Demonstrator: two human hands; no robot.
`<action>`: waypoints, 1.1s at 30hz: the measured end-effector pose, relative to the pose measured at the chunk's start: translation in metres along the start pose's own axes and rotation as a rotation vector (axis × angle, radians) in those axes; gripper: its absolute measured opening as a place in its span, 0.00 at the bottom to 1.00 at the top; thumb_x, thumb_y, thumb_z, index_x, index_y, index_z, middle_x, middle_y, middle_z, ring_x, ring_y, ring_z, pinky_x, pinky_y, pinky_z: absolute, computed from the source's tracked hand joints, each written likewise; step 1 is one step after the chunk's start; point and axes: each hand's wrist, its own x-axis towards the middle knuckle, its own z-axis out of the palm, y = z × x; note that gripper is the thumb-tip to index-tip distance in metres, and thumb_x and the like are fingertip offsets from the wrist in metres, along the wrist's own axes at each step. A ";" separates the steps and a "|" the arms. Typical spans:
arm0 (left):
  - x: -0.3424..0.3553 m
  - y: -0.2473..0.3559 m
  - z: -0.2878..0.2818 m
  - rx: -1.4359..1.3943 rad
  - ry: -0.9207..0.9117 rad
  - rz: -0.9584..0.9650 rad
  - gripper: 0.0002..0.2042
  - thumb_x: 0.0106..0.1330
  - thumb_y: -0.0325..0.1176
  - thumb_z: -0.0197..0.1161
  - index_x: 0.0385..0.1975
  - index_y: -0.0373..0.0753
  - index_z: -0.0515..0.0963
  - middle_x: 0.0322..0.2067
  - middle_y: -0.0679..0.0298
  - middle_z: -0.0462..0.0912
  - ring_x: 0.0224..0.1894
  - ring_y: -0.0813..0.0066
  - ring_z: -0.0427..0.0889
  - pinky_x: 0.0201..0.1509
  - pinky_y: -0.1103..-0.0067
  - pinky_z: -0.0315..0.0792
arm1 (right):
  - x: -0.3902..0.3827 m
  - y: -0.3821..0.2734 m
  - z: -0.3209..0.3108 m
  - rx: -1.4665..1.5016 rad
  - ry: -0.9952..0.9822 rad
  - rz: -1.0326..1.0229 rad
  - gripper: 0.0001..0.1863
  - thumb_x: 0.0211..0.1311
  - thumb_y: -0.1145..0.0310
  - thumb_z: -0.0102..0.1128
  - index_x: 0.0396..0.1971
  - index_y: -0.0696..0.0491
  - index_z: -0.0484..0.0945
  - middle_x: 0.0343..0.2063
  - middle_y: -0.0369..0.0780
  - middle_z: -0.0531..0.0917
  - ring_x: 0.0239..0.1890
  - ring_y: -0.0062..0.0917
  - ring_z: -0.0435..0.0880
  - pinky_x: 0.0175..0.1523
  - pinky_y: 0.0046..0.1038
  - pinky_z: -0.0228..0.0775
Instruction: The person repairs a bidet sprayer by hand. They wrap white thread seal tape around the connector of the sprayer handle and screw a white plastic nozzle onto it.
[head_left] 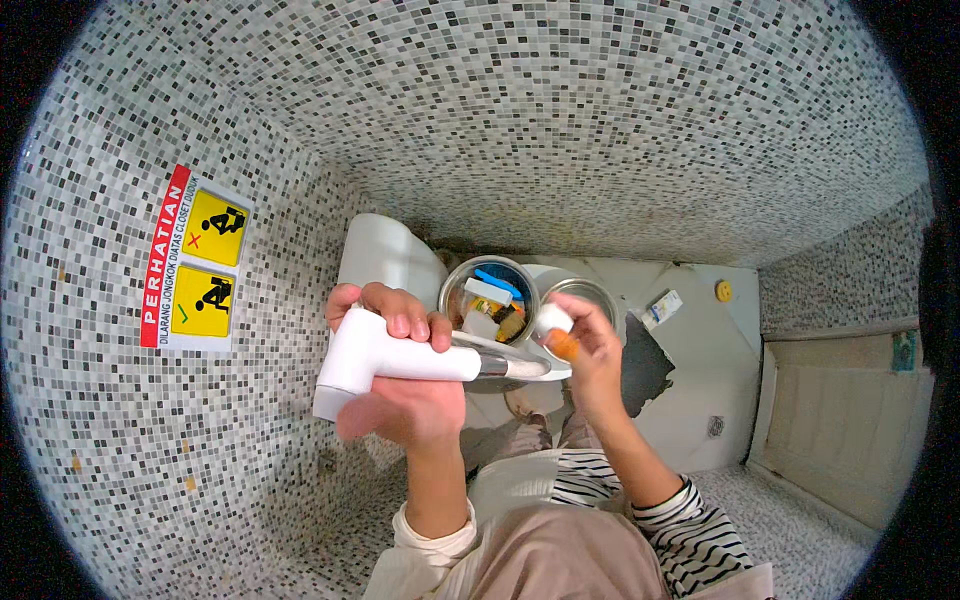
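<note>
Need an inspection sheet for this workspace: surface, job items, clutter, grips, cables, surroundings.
Surface: white toilet; left steel bowl and right steel bowl appear to rest on it.
Job items: white tool with silver neck; small white-and-orange item, blurred.
Clutter: mixed small items in left steel bowl, including a blue piece; white packet and yellow round object on floor.
Grips: left grip around tool; right grip on white-and-orange item.
Cables: nothing seen.
Surroundings: mosaic-tiled walls, yellow-and-red sign.
</note>
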 end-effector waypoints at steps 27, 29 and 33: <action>0.038 -0.074 -0.036 -0.014 0.151 -0.077 0.50 0.35 0.71 0.62 0.54 0.38 0.63 0.34 0.63 0.67 0.37 0.69 0.69 0.55 0.65 0.64 | 0.089 0.352 -0.341 -1.450 0.052 0.392 0.21 0.39 0.76 0.60 0.40 0.53 0.74 0.40 0.52 0.76 0.46 0.45 0.75 0.49 0.39 0.69; 0.031 -0.073 -0.051 -0.014 0.165 -0.057 0.49 0.36 0.70 0.63 0.53 0.36 0.63 0.34 0.62 0.67 0.38 0.67 0.70 0.56 0.62 0.65 | 0.092 0.354 -0.305 -1.490 -0.044 0.284 0.28 0.40 0.80 0.57 0.49 0.54 0.70 0.51 0.54 0.67 0.56 0.47 0.65 0.55 0.41 0.64; 0.035 -0.084 -0.051 -0.071 0.171 -0.082 0.48 0.37 0.70 0.62 0.52 0.36 0.62 0.35 0.61 0.67 0.39 0.67 0.69 0.56 0.61 0.64 | 0.080 0.388 -0.341 -1.770 -0.184 0.216 0.34 0.42 0.77 0.59 0.56 0.54 0.64 0.56 0.57 0.64 0.52 0.49 0.69 0.54 0.43 0.65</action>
